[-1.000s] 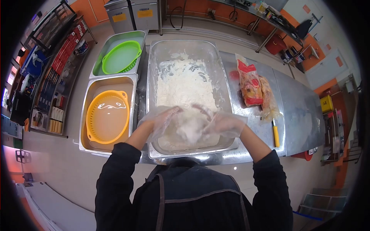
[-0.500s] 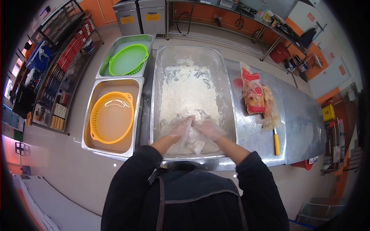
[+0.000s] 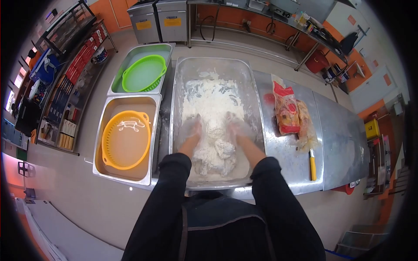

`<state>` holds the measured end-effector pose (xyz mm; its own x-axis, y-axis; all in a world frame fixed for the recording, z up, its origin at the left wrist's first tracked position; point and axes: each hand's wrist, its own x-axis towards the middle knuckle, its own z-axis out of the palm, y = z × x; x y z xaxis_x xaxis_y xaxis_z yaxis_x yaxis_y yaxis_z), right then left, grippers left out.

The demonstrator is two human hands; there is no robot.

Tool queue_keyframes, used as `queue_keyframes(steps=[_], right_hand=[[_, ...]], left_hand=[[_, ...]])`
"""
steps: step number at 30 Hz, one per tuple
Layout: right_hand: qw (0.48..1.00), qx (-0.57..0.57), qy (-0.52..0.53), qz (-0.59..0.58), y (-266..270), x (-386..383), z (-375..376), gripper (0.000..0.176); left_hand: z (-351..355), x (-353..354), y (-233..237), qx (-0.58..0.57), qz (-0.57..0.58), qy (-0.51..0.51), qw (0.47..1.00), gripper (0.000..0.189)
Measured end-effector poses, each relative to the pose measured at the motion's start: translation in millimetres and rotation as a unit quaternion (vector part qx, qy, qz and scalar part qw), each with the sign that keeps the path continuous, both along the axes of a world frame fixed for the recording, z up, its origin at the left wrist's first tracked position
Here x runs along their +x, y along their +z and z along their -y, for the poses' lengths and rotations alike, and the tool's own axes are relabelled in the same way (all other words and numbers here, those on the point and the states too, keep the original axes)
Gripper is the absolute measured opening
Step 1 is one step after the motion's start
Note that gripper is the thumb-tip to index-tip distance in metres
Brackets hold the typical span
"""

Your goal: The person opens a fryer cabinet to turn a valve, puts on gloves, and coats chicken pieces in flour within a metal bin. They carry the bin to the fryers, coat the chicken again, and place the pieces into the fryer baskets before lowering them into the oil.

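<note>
– Down in the big steel pan, what are your hands doing?

– I am pressing both of them into the flour. My left hand is lying to the left of a floury lump and my right hand to the right of it. Both are wearing thin clear gloves.

– Are your fingers gripping anything?

– No. They are stretching forward and lying flat on the flour, closing on nothing. Whether they are spreading apart or lying side by side, I cannot tell through the crumpled plastic.

– Where is the lump sitting?

– It is sitting in the near half of the pan, between my wrists, with smaller clumps trailing toward the near wall. Loose flour is covering the middle, and the far end is showing dusted metal.

– What is standing around you?

– To my left, an orange colander is resting in a steel tub, and beyond it a green colander is resting in a green tray. To my right, on the steel table, a red-and-orange bag is lying just beside the pan. A yellow-handled tool is lying nearer the table's front edge.
</note>
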<state>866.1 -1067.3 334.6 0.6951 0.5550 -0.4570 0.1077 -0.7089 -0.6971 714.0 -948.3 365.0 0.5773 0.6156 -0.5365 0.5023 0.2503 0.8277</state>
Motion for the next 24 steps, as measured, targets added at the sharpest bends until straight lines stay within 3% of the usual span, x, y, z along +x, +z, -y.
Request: queue_keyframes(steps=[2,4,7,8,10,13,14,15,16,17,18,19,20,21,22,23,24], right_hand=[[0.979,0.094,-0.091,-0.157,3.0,-17.7,-12.6,0.053],[0.949,0.14,-0.109,-0.262,-11.1,-24.6,-18.2,0.057],[0.899,0.241,-0.005,-0.364,-58.5,-3.5,-12.4,0.07],[0.914,0.226,0.006,-0.338,-60.5,-1.1,-6.0,0.071],[0.938,0.188,0.028,-0.289,-10.1,-24.9,18.3,0.073],[0.966,0.127,0.065,-0.215,53.9,-56.7,50.8,0.077],[0.981,0.075,0.068,-0.167,31.7,-52.3,62.2,0.076],[0.99,0.025,0.072,-0.115,-2.8,-40.7,72.8,0.076],[0.988,-0.044,0.131,-0.061,-0.5,-39.3,74.6,0.075],[0.975,-0.112,0.191,-0.007,2.5,-38.2,76.4,0.075],[0.932,-0.195,0.3,0.051,55.4,-47.5,68.6,0.074],[0.935,-0.218,0.279,0.034,64.0,-56.0,64.0,0.071],[0.936,-0.241,0.257,0.018,72.5,-64.4,59.4,0.068],[0.972,-0.2,0.103,-0.07,51.1,-74.9,58.4,0.064],[0.983,-0.149,0.087,-0.061,39.9,-79.5,61.2,0.06],[0.991,-0.098,0.074,-0.051,28.8,-84.1,63.9,0.057],[0.978,-0.04,0.198,0.052,24.2,-89.6,67.6,0.054]], left_hand=[[-16.8,15.6,-65.7,-0.162,0.126,0.046,0.978,0.058],[-17.2,15.0,-84.3,-0.299,0.198,0.09,0.929,0.059],[-6.3,10.4,-78.0,-0.327,0.261,0.132,0.898,0.046],[-8.7,9.7,-80.5,-0.32,0.227,0.128,0.911,0.043],[-13.0,3.5,-106.2,-0.31,0.152,0.122,0.931,0.038],[14.8,-24.8,-70.0,-0.086,0.101,-0.012,0.991,0.04],[17.5,-36.8,-47.5,0.104,0.011,-0.149,0.983,0.04],[16.6,-49.7,-21.4,0.289,-0.076,-0.277,0.913,0.041],[16.5,-57.3,-2.3,0.457,-0.158,-0.386,0.786,0.042],[17.9,-58.2,8.0,0.453,-0.187,-0.433,0.756,0.046],[17.5,-54.2,17.1,0.451,-0.215,-0.477,0.724,0.05],[19.7,-51.3,23.1,0.445,-0.242,-0.52,0.688,0.054],[25.0,-50.2,26.8,0.359,-0.234,-0.441,0.788,0.058],[33.1,-50.0,28.7,0.263,-0.222,-0.353,0.87,0.062],[41.7,-49.5,28.8,0.16,-0.204,-0.256,0.931,0.067],[48.0,-47.0,23.1,0.124,-0.193,-0.229,0.946,0.071],[54.8,-46.7,18.0,0.087,-0.185,-0.203,0.958,0.074]])
